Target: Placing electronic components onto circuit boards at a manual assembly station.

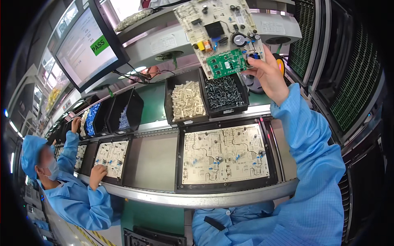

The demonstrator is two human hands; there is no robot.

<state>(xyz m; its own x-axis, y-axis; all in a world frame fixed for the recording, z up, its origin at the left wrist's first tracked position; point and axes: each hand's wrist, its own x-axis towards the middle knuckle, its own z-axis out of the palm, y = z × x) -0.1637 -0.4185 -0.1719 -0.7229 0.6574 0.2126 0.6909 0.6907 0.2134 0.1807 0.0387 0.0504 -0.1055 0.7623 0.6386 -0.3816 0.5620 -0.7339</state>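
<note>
My right hand (269, 76) is raised at the top of the view, closed on the lower right corner of a populated circuit board (189, 25). That board is tilted up and carries capacitors, a black block and a smaller green board (225, 65) near its lower edge. The thumb lies over the face, and the other fingers are partly hidden behind it. Below, a black carrier frame (230, 188) holds pale circuit boards (205, 143) with a few small components on them. My left hand does not show.
Behind the carrier stand black bins of white connectors (186, 100) and dark small parts (223, 92). Farther left are bins with blue parts (92, 119). A monitor (88, 45) hangs upper left. A co-worker (78, 197) works over another carrier. Green racks (353, 78) stand right.
</note>
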